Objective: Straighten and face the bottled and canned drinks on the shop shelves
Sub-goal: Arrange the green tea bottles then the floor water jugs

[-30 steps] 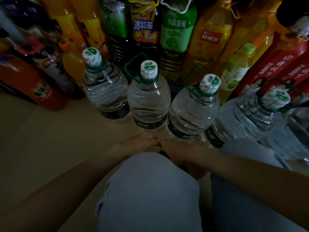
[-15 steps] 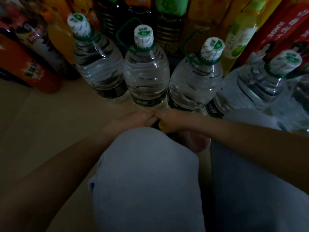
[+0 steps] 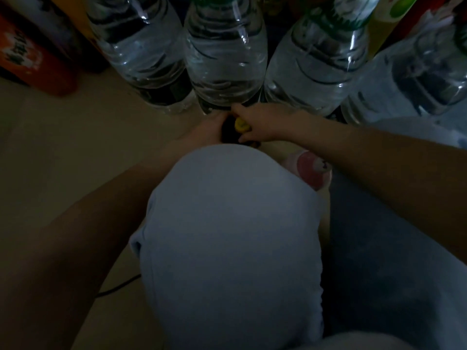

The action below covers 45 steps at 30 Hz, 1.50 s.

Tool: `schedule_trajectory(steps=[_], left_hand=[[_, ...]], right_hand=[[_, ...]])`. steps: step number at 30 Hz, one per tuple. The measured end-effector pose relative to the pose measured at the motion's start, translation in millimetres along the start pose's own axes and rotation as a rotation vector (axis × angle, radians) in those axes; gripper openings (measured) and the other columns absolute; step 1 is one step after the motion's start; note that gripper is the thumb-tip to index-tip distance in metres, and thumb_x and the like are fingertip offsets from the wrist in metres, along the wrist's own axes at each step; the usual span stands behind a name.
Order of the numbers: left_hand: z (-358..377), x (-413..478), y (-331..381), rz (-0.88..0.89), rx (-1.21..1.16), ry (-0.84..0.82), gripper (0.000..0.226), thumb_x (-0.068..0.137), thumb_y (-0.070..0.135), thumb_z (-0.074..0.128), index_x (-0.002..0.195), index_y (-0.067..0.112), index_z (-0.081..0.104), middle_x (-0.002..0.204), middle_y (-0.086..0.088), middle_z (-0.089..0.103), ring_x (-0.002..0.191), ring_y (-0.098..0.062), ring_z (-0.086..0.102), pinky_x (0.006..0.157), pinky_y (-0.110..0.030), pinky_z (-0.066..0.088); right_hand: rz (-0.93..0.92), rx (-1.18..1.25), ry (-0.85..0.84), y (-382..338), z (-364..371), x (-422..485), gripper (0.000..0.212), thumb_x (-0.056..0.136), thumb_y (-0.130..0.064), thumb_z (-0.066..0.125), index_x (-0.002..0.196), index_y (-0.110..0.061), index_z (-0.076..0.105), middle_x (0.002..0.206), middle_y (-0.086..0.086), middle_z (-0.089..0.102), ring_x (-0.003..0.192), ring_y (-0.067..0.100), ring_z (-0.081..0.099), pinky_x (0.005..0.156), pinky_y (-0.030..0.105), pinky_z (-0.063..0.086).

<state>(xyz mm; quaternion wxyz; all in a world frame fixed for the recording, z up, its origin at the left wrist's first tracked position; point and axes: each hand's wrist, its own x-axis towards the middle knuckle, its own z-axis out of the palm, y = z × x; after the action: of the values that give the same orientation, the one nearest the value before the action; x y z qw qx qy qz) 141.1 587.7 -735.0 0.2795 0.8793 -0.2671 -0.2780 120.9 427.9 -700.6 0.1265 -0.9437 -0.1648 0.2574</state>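
Low down, both hands meet at small dark yellow-capped bottle point(image 3: 237, 127) on floor: left hand point(image 3: 206, 131) cups it, right hand point(image 3: 262, 123) grips cap, likely turning label forward. 4 large clear plastic water bottles point(image 3: 225, 54) stand just behind.

Your one head camera looks steeply down, close over your bent knee point(image 3: 232, 236), water bottles point(image 3: 225, 54) just beyond.

Four big clear water bottles point(image 3: 225, 59) stand upright in a row on the pale floor, close beside each other, with dark label bands near their bases and their tops cut off by the frame. Just in front of the second one, a small dark bottle point(image 3: 231, 131) with a yellow cap point(image 3: 240, 124) is only partly visible.
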Motion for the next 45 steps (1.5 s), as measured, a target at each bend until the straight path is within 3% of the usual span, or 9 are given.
schedule_trajectory(steps=[5,14,20,24,27,31,36,40,45], left_hand=[[2,7,12,-0.103,-0.077,-0.073,0.11,0.062,0.079,0.058,0.137,0.001,0.035,0.125,-0.011,0.047,0.124,-0.026,0.045,0.099,-0.033,0.035],[-100,-13,78,0.088,-0.146,0.218,0.087,0.055,0.04,0.088,0.127,0.024,0.042,0.126,0.004,0.048,0.112,-0.007,0.05,0.092,-0.027,0.046],[-174,-22,161,0.178,-0.36,0.59,0.074,0.059,0.04,0.088,0.121,0.032,0.047,0.125,0.007,0.053,0.11,-0.003,0.053,0.093,-0.026,0.048],[-206,-15,220,0.299,-0.627,0.717,0.069,0.043,0.024,0.093,0.104,0.025,0.06,0.098,0.013,0.071,0.091,0.003,0.065,0.08,-0.017,0.051],[-220,-2,261,0.405,-0.694,0.726,0.07,0.035,0.037,0.088,0.098,0.028,0.061,0.095,0.016,0.072,0.092,-0.001,0.066,0.082,-0.021,0.052],[-232,14,323,0.528,-0.698,0.745,0.077,0.037,0.043,0.086,0.107,0.031,0.058,0.104,0.012,0.069,0.096,-0.001,0.065,0.087,-0.027,0.052],[-233,33,393,0.664,-0.577,0.605,0.077,0.051,0.056,0.081,0.118,0.04,0.049,0.11,0.023,0.06,0.099,0.012,0.057,0.084,-0.013,0.046],[-220,59,418,0.655,-0.498,0.478,0.083,0.061,0.068,0.073,0.132,0.037,0.043,0.13,0.022,0.051,0.12,0.003,0.049,0.102,-0.029,0.043],[-204,74,427,0.657,-0.513,0.589,0.041,0.085,0.036,0.066,0.122,0.021,0.057,0.11,0.016,0.061,0.102,0.006,0.058,0.083,-0.009,0.046]], right_hand=[[-0.027,0.126,0.066,2,2,-2,0.041,0.089,-0.02,0.06,0.122,-0.004,0.042,0.107,0.019,0.058,0.097,0.031,0.057,0.073,0.034,0.044],[-0.158,0.383,0.513,-5,-126,-60,0.027,0.087,-0.026,0.066,0.102,-0.007,0.054,0.082,-0.004,0.054,0.07,0.005,0.05,0.06,0.01,0.038],[-0.174,0.539,0.868,-4,-213,-100,0.059,0.072,-0.043,0.072,0.122,-0.02,0.051,0.106,0.0,0.053,0.098,0.011,0.055,0.085,0.02,0.045],[-0.183,0.716,0.809,11,-227,-125,0.085,0.063,-0.031,0.085,0.13,-0.032,0.033,0.122,-0.009,0.055,0.109,-0.003,0.056,0.096,0.022,0.047],[-0.197,0.799,0.941,18,-239,-140,0.076,0.066,-0.022,0.082,0.126,-0.035,0.038,0.11,-0.021,0.06,0.096,-0.016,0.057,0.08,0.005,0.043],[-0.161,0.851,1.134,40,-270,-174,0.093,0.059,-0.046,0.079,0.139,-0.016,0.042,0.112,-0.011,0.067,0.103,0.001,0.063,0.088,0.027,0.052],[-0.156,0.819,1.356,72,-296,-228,0.086,0.061,-0.036,0.078,0.136,-0.01,0.045,0.099,-0.015,0.069,0.093,0.003,0.066,0.071,0.02,0.054],[-0.101,0.838,1.488,102,-306,-267,0.059,0.066,-0.031,0.076,0.121,-0.02,0.056,0.098,-0.003,0.07,0.094,0.014,0.068,0.071,0.025,0.057],[-0.077,0.945,1.574,131,-316,-292,0.054,0.063,-0.037,0.075,0.113,-0.024,0.06,0.1,-0.002,0.072,0.094,0.014,0.069,0.07,0.03,0.057]])
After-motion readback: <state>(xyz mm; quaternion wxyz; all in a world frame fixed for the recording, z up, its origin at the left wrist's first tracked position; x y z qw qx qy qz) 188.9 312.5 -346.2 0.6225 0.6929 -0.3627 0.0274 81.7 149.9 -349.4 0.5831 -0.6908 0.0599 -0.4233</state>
